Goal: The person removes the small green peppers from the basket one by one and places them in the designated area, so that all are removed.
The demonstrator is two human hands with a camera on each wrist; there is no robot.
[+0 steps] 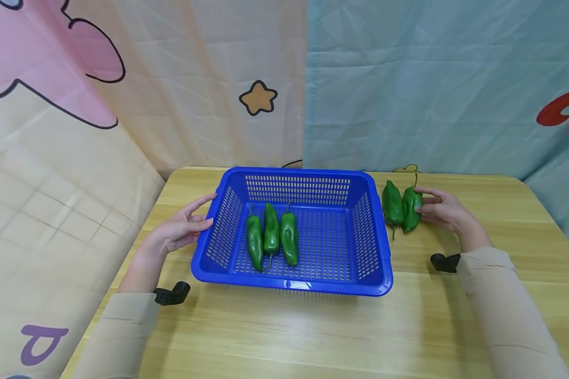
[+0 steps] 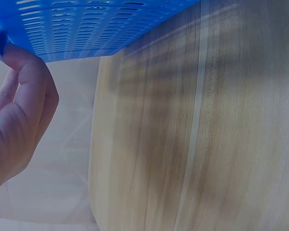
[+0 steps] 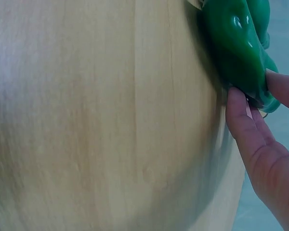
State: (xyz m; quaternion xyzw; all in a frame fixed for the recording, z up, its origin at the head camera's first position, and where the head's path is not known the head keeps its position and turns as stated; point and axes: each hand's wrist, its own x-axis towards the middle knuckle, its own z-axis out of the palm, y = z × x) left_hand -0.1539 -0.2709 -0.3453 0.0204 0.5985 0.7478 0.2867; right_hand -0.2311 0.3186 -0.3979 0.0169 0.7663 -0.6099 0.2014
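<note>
A blue plastic basket [image 1: 294,288] with slotted walls stands on the table; several green peppers are in view, three of them lying side by side inside it. My left hand [image 1: 182,226] holds the basket's left rim, and the left wrist view shows bent fingers [image 2: 31,77] at its edge. Right of the basket, two more green peppers lie on the wood. My right hand [image 1: 443,210] pinches the outer green pepper [image 1: 411,210] between thumb and fingers. Beside it lies the other green pepper [image 1: 392,202], close to the basket wall.
The light wooden table [image 1: 284,337] reaches back to a printed curtain [image 1: 408,95]. Another curtain [image 1: 66,221] hangs along the left edge. A black wrist mount [image 1: 173,293] juts from the left sleeve, and a similar mount [image 1: 444,262] from the right sleeve.
</note>
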